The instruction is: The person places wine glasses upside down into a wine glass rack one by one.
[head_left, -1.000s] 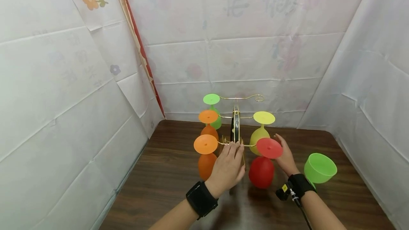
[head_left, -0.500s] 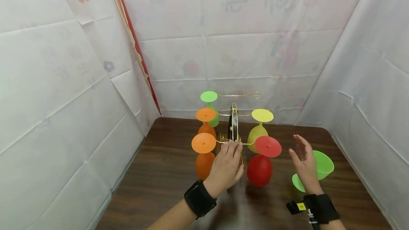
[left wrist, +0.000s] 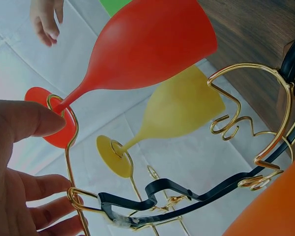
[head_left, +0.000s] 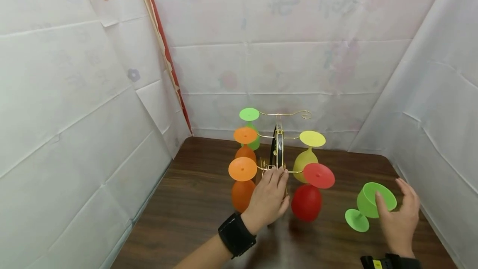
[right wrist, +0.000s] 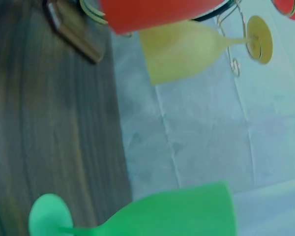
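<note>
In the head view my left hand (head_left: 268,196) rests on the front of a gold and black wine glass rack (head_left: 279,148), fingers fairly straight across its front bar. The left wrist view shows the fingertips at the gold wire arm (left wrist: 70,162) and the thumb near the foot of a red goblet (left wrist: 147,44), which hangs upside down. My right hand (head_left: 401,219) is spread beside a green goblet (head_left: 373,200), its thumb overlapping the bowl in the head view. That goblet stands tilted, mouth up, right of the rack. The right wrist view shows the goblet but no fingers.
Upside-down on the rack hang a yellow goblet (head_left: 305,165), two orange goblets (head_left: 242,196) and another green goblet (head_left: 249,114). The rack's back right arm (head_left: 304,114) bears no goblet. White sheets (head_left: 298,69) surround the dark wooden table (head_left: 194,202).
My right hand has moved away from beside the red goblet, past the green goblet, to its right side. The left hand has stayed on the rack.
</note>
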Demonstrator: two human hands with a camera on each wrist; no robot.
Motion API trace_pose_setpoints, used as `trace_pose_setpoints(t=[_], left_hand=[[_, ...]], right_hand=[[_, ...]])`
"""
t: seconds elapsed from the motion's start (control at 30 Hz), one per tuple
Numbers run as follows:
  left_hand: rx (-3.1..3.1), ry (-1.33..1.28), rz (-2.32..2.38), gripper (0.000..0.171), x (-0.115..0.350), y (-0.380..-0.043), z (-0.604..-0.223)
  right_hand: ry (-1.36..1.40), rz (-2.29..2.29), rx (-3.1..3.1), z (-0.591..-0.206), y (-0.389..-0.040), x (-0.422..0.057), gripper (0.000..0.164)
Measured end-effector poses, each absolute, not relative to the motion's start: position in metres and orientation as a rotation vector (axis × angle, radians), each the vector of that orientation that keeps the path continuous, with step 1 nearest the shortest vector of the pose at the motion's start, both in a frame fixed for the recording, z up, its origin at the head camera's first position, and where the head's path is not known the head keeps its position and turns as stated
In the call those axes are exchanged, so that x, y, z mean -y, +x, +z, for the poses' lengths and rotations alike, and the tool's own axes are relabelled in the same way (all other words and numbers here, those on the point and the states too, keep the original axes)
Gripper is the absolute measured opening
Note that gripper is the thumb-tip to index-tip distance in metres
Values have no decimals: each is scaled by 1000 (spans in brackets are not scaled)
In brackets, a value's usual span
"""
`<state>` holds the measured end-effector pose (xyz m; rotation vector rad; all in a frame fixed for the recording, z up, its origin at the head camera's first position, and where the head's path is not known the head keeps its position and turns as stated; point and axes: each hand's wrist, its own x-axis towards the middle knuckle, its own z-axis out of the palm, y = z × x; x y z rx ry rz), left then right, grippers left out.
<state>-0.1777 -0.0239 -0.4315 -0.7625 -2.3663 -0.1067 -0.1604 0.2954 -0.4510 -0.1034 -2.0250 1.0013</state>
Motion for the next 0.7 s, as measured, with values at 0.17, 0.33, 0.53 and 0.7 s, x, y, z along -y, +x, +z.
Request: trace_pose_setpoints(t=[0.17, 0.33, 0.53, 0.7], left_hand=[[2374, -765, -111, 59, 23, -178, -432], [2376, -764, -101, 59, 23, -177, -431], [2370, -765, -75, 60, 23, -177, -432], [2367, -759, -70, 60, 23, -177, -432]], right_hand=[[-194, 1072, 1839, -468, -152, -306, 74], [-379, 1310, 1691, -487, -144, -312, 91], [-562, 1670, 1606, -511, -139, -318, 102], [-593, 1752, 1671, -527, -144, -319, 106]])
